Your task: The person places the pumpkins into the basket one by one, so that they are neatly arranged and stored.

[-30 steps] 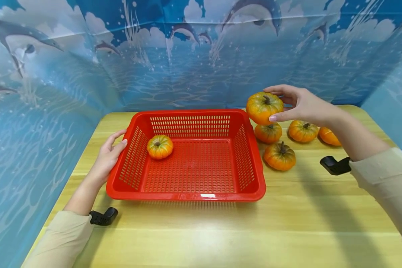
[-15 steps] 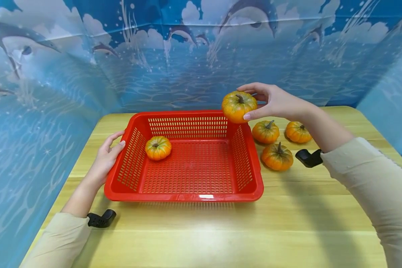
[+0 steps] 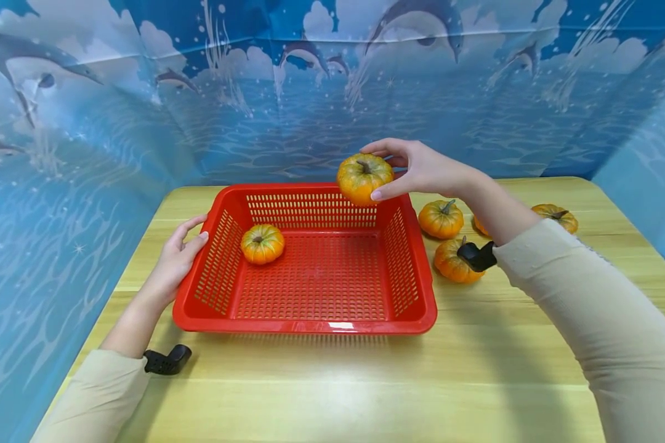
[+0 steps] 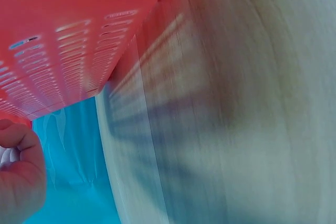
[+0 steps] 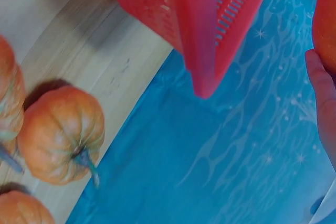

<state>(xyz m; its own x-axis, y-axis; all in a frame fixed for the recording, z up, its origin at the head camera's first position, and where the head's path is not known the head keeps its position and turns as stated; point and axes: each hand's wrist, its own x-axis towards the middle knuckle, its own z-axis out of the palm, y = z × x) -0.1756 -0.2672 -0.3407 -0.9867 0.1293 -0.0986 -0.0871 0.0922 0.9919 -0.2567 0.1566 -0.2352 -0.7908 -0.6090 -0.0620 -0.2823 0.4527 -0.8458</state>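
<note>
Between its thumb and fingers my right hand holds a small orange-and-green pumpkin, raised over the back right part of the red plastic basket. Only an edge of that pumpkin shows in the right wrist view. At the basket's left rim, my left hand grips the edge with its thumb on top; in the left wrist view curled fingers appear beside the basket's slotted wall. Another pumpkin sits inside the basket, toward its left end.
Right of the basket several more pumpkins lie on the wooden table, among them one near its rim and one closer to me. My right forearm partly covers another. A blue dolphin-print cloth hangs behind the table.
My right hand has carried its pumpkin leftward, from beside the basket's right rim to over its back right part. My left hand and the basket stay in place.
</note>
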